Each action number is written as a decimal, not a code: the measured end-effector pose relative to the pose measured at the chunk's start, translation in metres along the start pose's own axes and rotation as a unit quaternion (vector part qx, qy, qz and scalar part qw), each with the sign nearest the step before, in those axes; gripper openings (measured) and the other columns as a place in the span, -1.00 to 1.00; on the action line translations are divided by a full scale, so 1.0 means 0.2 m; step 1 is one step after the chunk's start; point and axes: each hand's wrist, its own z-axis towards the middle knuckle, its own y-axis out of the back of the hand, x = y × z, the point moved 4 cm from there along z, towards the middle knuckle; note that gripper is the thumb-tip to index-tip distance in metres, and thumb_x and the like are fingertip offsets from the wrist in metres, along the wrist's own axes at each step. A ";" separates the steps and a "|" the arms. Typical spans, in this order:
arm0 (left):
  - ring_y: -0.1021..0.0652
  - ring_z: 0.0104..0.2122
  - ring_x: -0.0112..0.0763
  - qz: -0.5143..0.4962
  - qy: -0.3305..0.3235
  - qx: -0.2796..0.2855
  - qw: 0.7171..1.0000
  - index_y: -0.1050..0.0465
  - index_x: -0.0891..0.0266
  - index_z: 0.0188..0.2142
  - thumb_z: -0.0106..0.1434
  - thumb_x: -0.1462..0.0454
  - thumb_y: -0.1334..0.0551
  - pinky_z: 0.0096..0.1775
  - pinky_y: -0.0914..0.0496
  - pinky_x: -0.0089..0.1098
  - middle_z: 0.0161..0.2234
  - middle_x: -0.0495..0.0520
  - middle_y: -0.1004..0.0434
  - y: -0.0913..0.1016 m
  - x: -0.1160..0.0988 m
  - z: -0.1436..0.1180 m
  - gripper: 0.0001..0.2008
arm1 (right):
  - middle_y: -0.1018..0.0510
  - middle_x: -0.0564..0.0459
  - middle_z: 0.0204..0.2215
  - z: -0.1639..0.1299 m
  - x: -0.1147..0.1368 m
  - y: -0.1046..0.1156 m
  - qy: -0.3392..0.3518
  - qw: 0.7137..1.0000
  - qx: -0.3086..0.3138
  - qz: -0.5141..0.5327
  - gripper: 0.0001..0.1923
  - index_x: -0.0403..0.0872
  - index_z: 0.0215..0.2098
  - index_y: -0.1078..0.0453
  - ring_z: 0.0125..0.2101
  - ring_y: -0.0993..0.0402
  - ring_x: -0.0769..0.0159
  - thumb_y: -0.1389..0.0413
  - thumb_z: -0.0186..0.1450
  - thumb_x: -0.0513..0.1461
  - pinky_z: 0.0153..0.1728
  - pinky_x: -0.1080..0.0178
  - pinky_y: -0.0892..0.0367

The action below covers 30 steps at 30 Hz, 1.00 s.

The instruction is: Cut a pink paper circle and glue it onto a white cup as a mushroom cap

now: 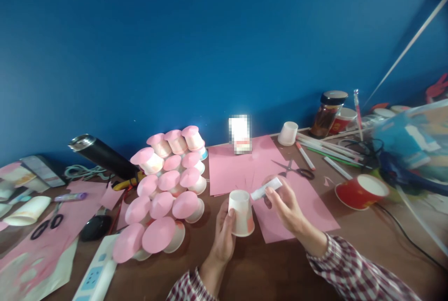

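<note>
Head view. Left hand [224,235]: grasping a white paper cup [241,217], inverted, near the front of the desk [273,268]. Right hand [287,206]: gripping a white tube [266,189] just beside that cup. Pink-topped cups [159,234]: grouped in rows, leftward. Scissors [290,169]: opened, partly on pink paper [231,170].

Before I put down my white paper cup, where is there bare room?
Bare brown table shows between the maroon checked sleeves, and, narrower, between the pink-topped paper cups and the left hand. Crowded: around the transparent black-lidded jar, and left of those cups.
</note>
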 end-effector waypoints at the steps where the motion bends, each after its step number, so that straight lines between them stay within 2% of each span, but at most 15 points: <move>1: -0.37 0.07 -0.12 0.001 -0.003 -0.001 1.000 -0.32 0.19 0.05 0.23 0.11 -0.14 0.03 -0.27 -0.23 0.03 0.17 -0.43 0.00 0.00 0.00 -0.58 | -0.21 0.18 -0.57 0.00 0.00 0.00 0.001 1.000 0.002 0.000 -0.84 -0.05 -0.29 -0.22 -0.61 -0.12 0.44 0.02 0.35 -0.13 -0.59 0.35 -0.10; 7: -0.39 0.05 -0.13 0.011 -0.004 0.012 1.000 -0.33 0.18 0.05 0.24 0.11 -0.13 0.03 -0.27 -0.22 0.03 0.17 -0.43 0.00 0.00 0.00 -0.59 | -0.25 0.16 -0.55 0.00 0.00 0.00 0.011 0.999 0.023 -0.034 -0.87 -0.05 -0.30 -0.25 -0.57 -0.12 0.42 0.00 0.34 -0.16 -0.56 0.34 -0.14; 15: -0.42 0.02 -0.13 -0.003 0.011 -0.013 1.000 -0.33 0.20 0.05 0.22 0.08 -0.15 0.01 -0.30 -0.23 -0.02 0.18 -0.47 0.02 0.02 0.00 -0.56 | -0.28 0.14 -0.56 0.01 0.01 0.01 -0.008 0.998 0.055 -0.020 -0.80 -0.08 -0.38 -0.26 -0.57 -0.16 0.44 -0.04 0.31 -0.12 -0.55 0.35 -0.18; 19: -0.39 0.05 -0.13 0.009 -0.010 -0.003 1.000 -0.30 0.17 0.07 0.21 0.11 -0.16 0.02 -0.29 -0.23 0.03 0.18 -0.42 0.02 0.01 0.00 -0.56 | -0.21 0.21 -0.64 0.03 0.00 0.07 -0.028 0.998 -0.015 0.056 -0.79 -0.08 -0.34 -0.26 -0.66 -0.09 0.49 -0.06 0.29 -0.10 -0.66 0.40 -0.09; 21: -0.36 0.08 -0.15 0.026 -0.021 -0.016 0.999 -0.28 0.14 0.09 0.21 0.12 -0.18 0.05 -0.26 -0.24 0.07 0.16 -0.38 0.03 -0.01 0.00 -0.55 | -0.27 0.19 -0.63 0.03 0.00 0.12 -0.037 0.995 -0.047 0.084 -0.80 -0.07 -0.32 -0.25 -0.65 -0.18 0.47 -0.10 0.27 -0.10 -0.63 0.38 -0.17; 26: -0.34 0.10 -0.11 0.084 -0.034 -0.011 0.996 -0.27 0.15 0.09 0.19 0.12 -0.20 0.06 -0.25 -0.24 0.09 0.18 -0.35 0.04 -0.05 -0.01 -0.52 | -0.47 0.03 -0.38 -0.03 -0.02 0.25 -0.060 0.997 -0.040 0.039 -0.73 -0.03 -0.24 -0.28 -0.41 -0.46 0.30 -0.20 0.18 -0.11 -0.42 0.26 -0.41; 28: -0.33 0.11 -0.12 0.085 -0.027 0.000 0.996 -0.27 0.14 0.10 0.19 0.13 -0.20 0.08 -0.23 -0.23 0.10 0.18 -0.35 0.04 -0.06 -0.02 -0.52 | -0.50 -0.04 -0.24 -0.07 -0.04 0.29 -0.065 0.998 -0.022 0.000 -0.67 -0.03 -0.15 -0.31 -0.27 -0.48 0.22 -0.20 0.17 -0.09 -0.32 0.20 -0.45; 30: -0.32 0.12 -0.12 0.063 -0.002 0.001 0.998 -0.29 0.14 0.09 0.19 0.11 -0.20 0.10 -0.21 -0.20 0.08 0.17 -0.37 0.04 -0.06 -0.03 -0.53 | -0.51 -0.07 -0.19 -0.10 -0.05 0.33 -0.069 0.997 -0.005 -0.045 -0.64 -0.03 -0.08 -0.30 -0.23 -0.48 0.19 -0.17 0.20 -0.08 -0.27 0.17 -0.46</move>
